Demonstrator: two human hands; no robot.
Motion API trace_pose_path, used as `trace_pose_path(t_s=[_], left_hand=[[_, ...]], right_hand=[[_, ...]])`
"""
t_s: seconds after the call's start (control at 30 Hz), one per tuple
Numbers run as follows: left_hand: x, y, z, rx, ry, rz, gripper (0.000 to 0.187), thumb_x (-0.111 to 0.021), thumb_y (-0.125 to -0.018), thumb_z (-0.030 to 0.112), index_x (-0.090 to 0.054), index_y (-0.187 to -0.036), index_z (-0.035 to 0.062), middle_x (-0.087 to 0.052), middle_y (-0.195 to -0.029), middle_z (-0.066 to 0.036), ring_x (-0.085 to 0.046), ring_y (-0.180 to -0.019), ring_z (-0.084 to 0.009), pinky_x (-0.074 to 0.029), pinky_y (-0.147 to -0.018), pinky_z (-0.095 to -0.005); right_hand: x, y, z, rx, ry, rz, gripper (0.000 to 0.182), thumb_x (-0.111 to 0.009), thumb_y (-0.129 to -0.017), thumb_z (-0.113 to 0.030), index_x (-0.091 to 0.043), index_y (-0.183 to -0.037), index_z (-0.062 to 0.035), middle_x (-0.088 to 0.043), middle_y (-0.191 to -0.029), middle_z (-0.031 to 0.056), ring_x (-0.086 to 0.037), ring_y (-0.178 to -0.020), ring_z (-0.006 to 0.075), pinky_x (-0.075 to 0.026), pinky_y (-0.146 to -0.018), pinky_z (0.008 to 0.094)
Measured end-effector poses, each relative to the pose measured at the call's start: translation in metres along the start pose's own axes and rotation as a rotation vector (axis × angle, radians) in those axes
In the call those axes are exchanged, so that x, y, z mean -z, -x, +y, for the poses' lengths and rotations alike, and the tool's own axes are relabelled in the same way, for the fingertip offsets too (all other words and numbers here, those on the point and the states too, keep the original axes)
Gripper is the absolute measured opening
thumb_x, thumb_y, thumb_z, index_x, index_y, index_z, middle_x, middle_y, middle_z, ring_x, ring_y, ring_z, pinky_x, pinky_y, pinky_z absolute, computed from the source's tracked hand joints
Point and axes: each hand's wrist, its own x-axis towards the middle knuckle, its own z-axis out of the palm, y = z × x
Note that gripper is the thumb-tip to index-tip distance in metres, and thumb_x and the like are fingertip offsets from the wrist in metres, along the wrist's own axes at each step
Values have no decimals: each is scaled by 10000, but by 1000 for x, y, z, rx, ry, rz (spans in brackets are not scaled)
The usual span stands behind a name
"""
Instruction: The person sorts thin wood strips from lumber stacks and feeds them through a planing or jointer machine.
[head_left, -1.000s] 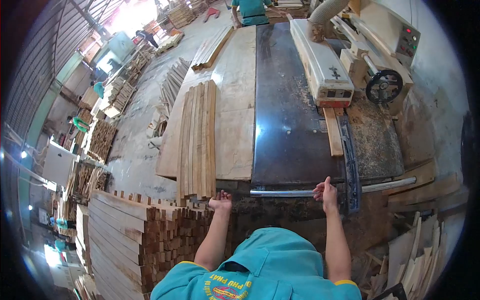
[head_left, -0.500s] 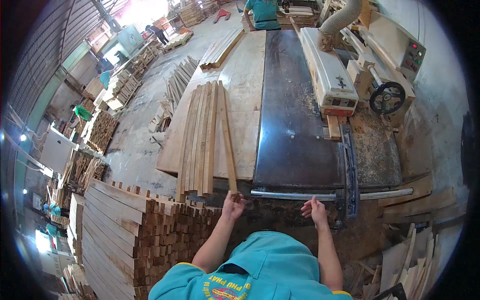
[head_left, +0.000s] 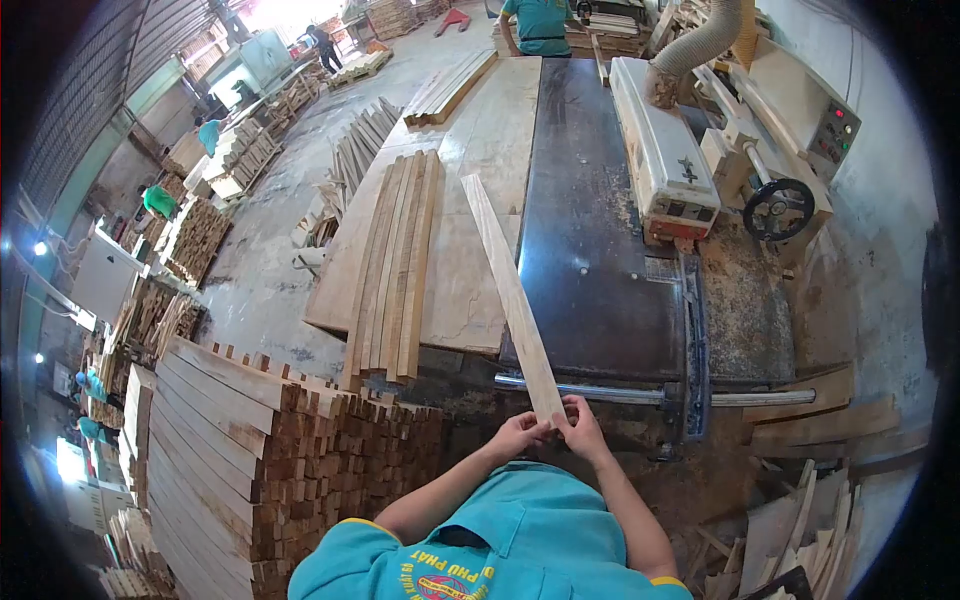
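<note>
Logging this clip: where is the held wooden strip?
Head view, centre: the wooden strip runs from the left hand and right hand, right of the strip row on the pale tabletop.

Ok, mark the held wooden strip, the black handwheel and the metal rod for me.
Wooden strip [head_left: 513, 298]: head view, middle of its broad face.
Black handwheel [head_left: 778, 209]: head view, its hub.
Metal rod [head_left: 612, 393]: head view, its stretch just right of the strip.

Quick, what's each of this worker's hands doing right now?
Left hand: closed, holding the near end of a wooden strip.
Right hand: closed, holding the same end from its right edge.
</note>
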Motion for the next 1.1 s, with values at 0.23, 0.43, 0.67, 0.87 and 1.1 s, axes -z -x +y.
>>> trace_pose_path(t_s=[0.23, 0.43, 0.67, 0.87, 1.1], left_hand=[[-26, 8, 11, -297, -402, -96, 344, -687, -989, 247, -643, -1227, 2, -694, -955, -33, -634, -844, -102, -538, -754, -281], [-24, -33, 39, -370, -414, 12, 297, -639, -1016, 211, -655, -1225, 0, -701, -954, -40, -636, -856, -104, -544, -768, -292], [-52, -91, 41, -228, -615, 125, 609, -602, -1040, 266, -340, -1511, -19, -663, -1071, -121, -639, -902, -171, -552, -770, -339], [-130, -84, 17, -384, -704, -273, 816, -566, -1046, 218, 13, -1572, -13, -504, -1405, -250, -559, -1270, -340, -492, -1050, -456], [-179, -84, 6, -275, -768, -490, 844, -571, -1043, 215, 39, -1581, -10, -496, -1411, -265, -542, -1288, -375, -470, -1072, -456]], right_hand=[[26, 25, 19, 6, 57, 84, 484, -574, -1030, -403, -583, -1273, 15, -694, -1091, 151, -676, -997, 223, -566, -832, 368], [54, 68, 41, -279, -1011, -26, 593, -343, -1072, -503, -555, -1352, -26, -696, -1067, 206, -674, -871, 290, -554, -726, 401], [95, 176, 108, -248, -1174, 110, 594, -361, -1065, -477, -547, -1379, -9, -698, -1068, 220, -666, -824, 301, -553, -734, 397], [98, 271, 130, -341, -1181, 293, 601, -365, -1066, -479, -542, -1352, 20, -695, -1117, 210, -705, -947, 323, -589, -705, 402], [82, 339, 162, -236, -951, 600, 401, -536, -1057, -259, -516, -1358, 5, -675, -1152, 176, -707, -971, 278, -606, -820, 436]])
